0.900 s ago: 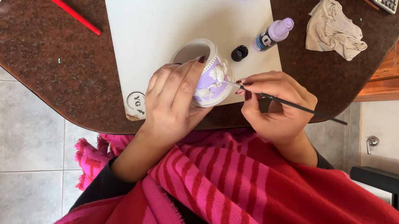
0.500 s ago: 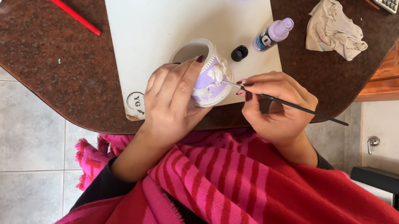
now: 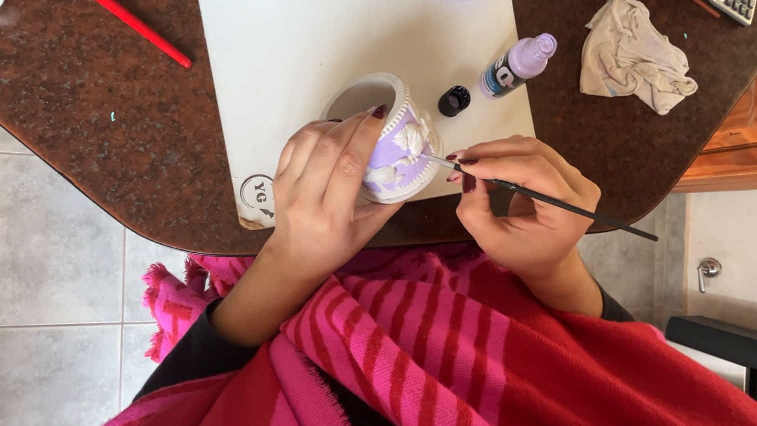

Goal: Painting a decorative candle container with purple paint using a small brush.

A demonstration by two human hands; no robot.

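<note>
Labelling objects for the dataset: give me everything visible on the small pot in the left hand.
The pot is small and round, ceramic by its look, with a white rim and inside, a lilac wall and raised white flower relief. It lies tilted, its mouth towards the table's far side, over the white board at the table edge. The left hand grips it, fingers across its side. The brush tip, held by the right hand, touches the relief.

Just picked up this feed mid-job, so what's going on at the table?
A person is painting a small purple and white ceramic pot. The left hand grips and tilts it above the white board, while the right hand holds a thin brush, its tip on the pot's raised white decoration. An open paint bottle and its black cap lie close by.
</note>
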